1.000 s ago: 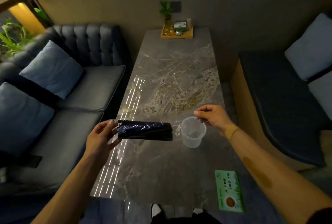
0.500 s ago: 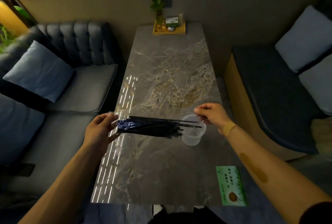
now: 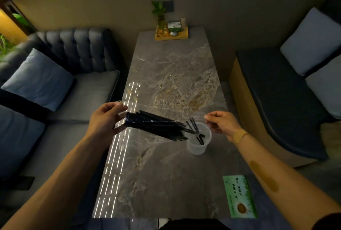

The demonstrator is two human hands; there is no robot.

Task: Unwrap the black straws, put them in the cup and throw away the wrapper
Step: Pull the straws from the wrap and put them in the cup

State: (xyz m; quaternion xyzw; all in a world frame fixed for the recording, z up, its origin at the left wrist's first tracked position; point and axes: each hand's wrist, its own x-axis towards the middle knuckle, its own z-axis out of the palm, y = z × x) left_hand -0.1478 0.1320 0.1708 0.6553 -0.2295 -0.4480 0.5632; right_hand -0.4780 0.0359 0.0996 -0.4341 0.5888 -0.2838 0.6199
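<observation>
I see both hands [image 3: 107, 119] [image 3: 224, 123] pinching the clear wrapper [image 3: 201, 117] — black straws [image 3: 156, 125] tilted into the cup [image 3: 197, 146]; green card [image 3: 239, 196], lower right, writing unreadable.

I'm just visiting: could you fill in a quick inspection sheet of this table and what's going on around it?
Surface: dark marble table, light streaks on its left side.
Job's things: black straws tilted toward the clear cup, a few already inside; clear wrapper stretched between the hands.
Clutter: green card, wooden tray with a plant.
Grippers: left hand grips the bundle's end; right hand pinches the wrapper.
Cables: nothing seen.
Surroundings: sofa, cushioned bench.
</observation>
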